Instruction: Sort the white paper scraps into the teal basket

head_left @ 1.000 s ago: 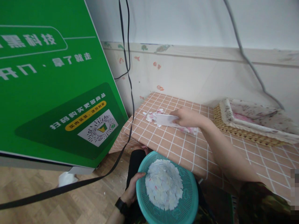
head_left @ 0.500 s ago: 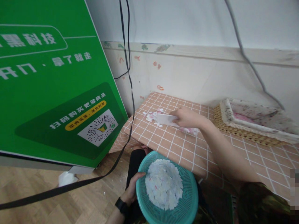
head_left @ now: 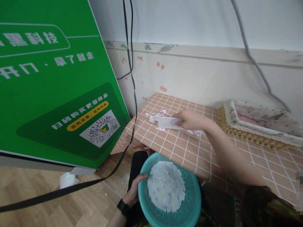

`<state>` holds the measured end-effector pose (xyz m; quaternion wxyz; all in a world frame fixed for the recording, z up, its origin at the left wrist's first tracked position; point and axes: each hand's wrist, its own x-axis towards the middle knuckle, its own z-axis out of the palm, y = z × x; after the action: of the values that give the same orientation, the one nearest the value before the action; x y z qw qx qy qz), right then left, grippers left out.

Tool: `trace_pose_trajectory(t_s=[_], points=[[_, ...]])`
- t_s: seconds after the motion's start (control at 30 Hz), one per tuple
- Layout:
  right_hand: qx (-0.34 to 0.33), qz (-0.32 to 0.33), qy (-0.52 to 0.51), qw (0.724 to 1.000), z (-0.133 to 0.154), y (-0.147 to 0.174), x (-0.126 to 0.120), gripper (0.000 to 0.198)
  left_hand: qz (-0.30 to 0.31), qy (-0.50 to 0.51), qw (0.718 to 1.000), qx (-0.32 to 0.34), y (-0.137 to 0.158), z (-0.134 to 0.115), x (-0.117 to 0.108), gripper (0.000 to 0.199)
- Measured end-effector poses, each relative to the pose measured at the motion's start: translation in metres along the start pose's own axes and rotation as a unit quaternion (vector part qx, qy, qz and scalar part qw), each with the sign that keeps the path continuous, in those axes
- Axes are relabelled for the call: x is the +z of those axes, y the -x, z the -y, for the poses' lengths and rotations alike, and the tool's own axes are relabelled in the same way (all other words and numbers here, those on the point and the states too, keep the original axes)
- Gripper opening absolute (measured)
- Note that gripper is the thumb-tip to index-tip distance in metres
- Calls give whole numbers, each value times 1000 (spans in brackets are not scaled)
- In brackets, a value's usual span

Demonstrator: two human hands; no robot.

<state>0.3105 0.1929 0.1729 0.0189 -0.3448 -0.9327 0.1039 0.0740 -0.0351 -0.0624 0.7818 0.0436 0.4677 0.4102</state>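
My left hand [head_left: 136,188], with a dark band on its wrist, is closed on the left rim of a teal plastic colander [head_left: 194,201]. A heap of small, pale paper scraps [head_left: 166,186] lies in the colander. Over the table, my right hand [head_left: 190,119] grips a flat, white, card-like strip [head_left: 167,122], its long side facing the tabletop. At the strip's left end lie loose white and pink scraps [head_left: 154,117]. More pinkish scraps [head_left: 193,132] show below the right hand, partly hidden by it.
The table [head_left: 175,148] wears a brown checked cover. On its right stands a wicker basket [head_left: 251,134] with a cloth lining. A big green panel [head_left: 56,104] with a printed code is at left. A black strap [head_left: 134,104] hangs in front of the table's left corner.
The white strip has turned slightly, with its left end a little lower in the picture. Both hands keep their grip, and the colander stays in nearly the same place.
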Motion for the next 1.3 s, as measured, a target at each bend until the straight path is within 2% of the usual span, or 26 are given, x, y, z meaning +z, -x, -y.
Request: trace_pose_trajectory(t_s=[0.2, 0.37, 0.53, 0.77, 0.9, 1.1, 1.3], points=[[-5, 29, -5, 1000, 1, -1, 3, 15, -13, -11, 1000, 4, 3, -2, 3, 26], [-5, -1, 4, 1000, 2, 0, 2, 15, -11, -9, 1000, 3, 1, -1, 1, 26], [3, 53, -26, 998, -4, 6, -4, 16, -16, -7, 1000, 6, 2, -1, 2, 25], [23, 14, 2, 1000, -7, 7, -7, 13, -5, -9, 1000, 10, 2, -1, 1, 26], [6, 39, -14, 999, -5, 4, -2, 14, -12, -6, 1000, 8, 3, -1, 3, 25], [14, 32, -23, 999, -4, 6, -4, 14, -4, -7, 1000, 7, 3, -2, 2, 28], [27, 61, -12, 998, -5, 10, -8, 14, -14, -8, 1000, 10, 4, -1, 4, 27]])
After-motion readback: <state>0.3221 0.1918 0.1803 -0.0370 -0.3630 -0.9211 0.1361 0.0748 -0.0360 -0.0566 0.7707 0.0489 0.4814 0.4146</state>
